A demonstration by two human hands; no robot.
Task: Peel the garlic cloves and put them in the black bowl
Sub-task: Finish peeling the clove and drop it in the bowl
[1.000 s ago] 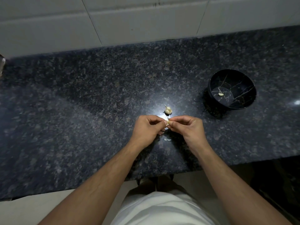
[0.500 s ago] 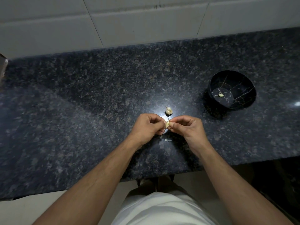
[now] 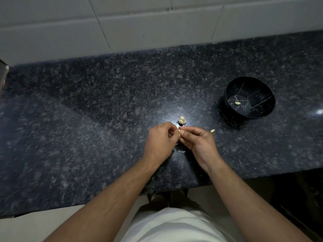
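We see two hands: the left hand [image 3: 160,139] and right hand [image 3: 197,142] both pinch one small pale scrap [image 3: 179,133], clove or skin we cannot tell. One loose clove [image 3: 212,131] lies just right of the hands, pointing toward the black bowl [image 3: 262,109], which holds one clove [image 3: 237,102]. One garlic remnant [image 3: 181,120] sits just beyond them. Speckled dark counter [image 3: 87,119]; white tiled wall [image 3: 139,23].

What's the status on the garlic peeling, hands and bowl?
Left hand and right hand both pinch a small pale garlic clove. One peeled clove in the round black marbled bowl. Loose clove beside right hand; path clear.
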